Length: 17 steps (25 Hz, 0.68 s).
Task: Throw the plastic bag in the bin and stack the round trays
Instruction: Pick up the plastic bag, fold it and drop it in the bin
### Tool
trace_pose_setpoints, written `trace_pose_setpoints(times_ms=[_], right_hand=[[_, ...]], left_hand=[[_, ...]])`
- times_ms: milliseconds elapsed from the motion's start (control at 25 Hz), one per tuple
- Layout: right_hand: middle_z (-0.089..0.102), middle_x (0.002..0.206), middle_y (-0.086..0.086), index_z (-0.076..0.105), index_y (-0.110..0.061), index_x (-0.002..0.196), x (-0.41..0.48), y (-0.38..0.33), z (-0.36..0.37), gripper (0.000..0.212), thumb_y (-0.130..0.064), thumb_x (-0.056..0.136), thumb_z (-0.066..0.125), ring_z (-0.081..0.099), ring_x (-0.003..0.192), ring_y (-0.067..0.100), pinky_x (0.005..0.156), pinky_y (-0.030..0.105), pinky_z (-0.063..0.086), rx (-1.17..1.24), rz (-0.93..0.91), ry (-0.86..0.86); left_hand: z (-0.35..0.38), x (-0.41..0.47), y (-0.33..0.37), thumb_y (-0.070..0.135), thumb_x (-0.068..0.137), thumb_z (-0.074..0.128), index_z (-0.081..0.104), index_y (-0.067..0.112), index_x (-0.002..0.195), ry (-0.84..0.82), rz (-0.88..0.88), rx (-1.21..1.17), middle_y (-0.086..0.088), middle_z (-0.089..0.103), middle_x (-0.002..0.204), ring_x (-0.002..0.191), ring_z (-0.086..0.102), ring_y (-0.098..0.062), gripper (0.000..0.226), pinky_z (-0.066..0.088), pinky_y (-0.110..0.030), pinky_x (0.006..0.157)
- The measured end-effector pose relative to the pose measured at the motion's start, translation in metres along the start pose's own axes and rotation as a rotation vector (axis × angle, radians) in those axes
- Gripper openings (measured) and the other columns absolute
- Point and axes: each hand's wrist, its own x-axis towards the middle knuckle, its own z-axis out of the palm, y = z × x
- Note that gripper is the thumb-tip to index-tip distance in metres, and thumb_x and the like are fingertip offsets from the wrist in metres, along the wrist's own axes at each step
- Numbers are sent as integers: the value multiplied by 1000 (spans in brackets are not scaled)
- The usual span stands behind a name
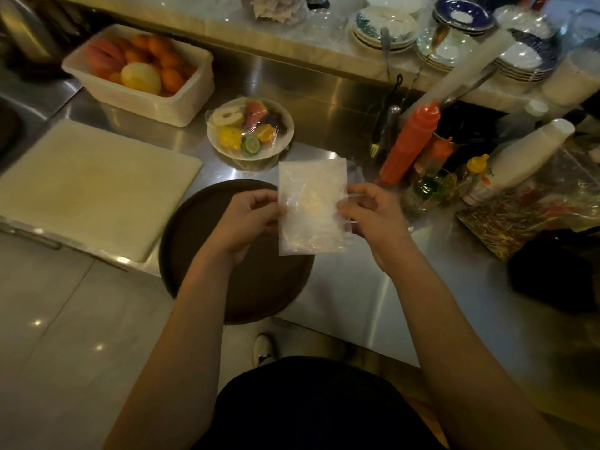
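A clear plastic bag (310, 206) is held upright above the steel counter, pinched on both sides. My left hand (248, 219) grips its left edge and my right hand (370, 212) grips its right edge. Under my left hand lies a dark brown round tray (194, 235), flat on the counter and hanging partly over the front edge. My hands and the bag hide part of the tray. No bin is in view.
A white cutting board (94, 186) lies left of the tray. Behind it stand a white tub of fruit (139, 73) and a wrapped plate of cut fruit (250, 128). Squeeze bottles (409, 141), stacked plates (383, 27) and a bag of toothpicks (519, 219) crowd the right side.
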Motion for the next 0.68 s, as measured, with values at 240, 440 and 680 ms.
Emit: trace_pose_setpoints(times_ms=[240,440,680], right_hand=[[68,100,-9,65,-31,98,-2,7,88,22,-11,88,66,66,98,10,86,33,56,-151,-69,-85],[70,104,-7,63,-22,117,-9,12,135,29,-16,88,66,67,96,6,83,27,56,-256,-142,-205],[67,106,-8,60,-27,113,-23,18,165,26,-15,89,65,64,96,2,80,21,53,-280,-188,-542]], left_hand=[[-74,-35,-22,2,85,65,69,15,106,238,5,-48,-2,74,97,91,71,-16,25,57,-31,75],[-106,-76,-28,-5,82,66,65,8,107,477,35,-129,-8,70,87,79,68,-16,28,58,-25,67],[-98,-148,-50,-3,82,68,64,6,113,773,25,-240,-8,69,84,75,69,-15,32,58,-26,65]])
